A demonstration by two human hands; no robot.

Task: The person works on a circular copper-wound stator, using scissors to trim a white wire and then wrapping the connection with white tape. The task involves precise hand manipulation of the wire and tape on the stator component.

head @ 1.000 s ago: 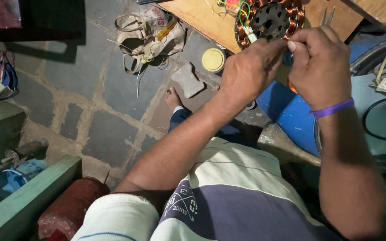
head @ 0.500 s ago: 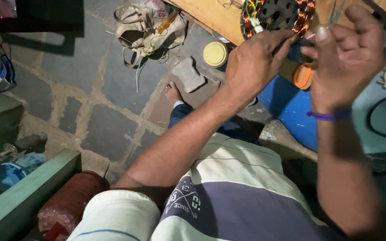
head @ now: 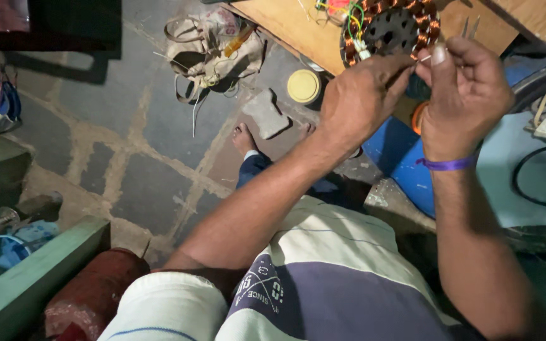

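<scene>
Stone paving lies below and a wooden bench (head: 298, 31) runs ahead of you, and over its edge your left hand (head: 361, 101) and right hand (head: 466, 95) are both closed in a pinch on a fine wire (head: 423, 59) stretched between them. That wire hangs just in front of the copper-wound motor stator (head: 390, 28) resting on the bench. Keep the strand taut and your pinches close together, so it likely won't kink near the windings.
</scene>
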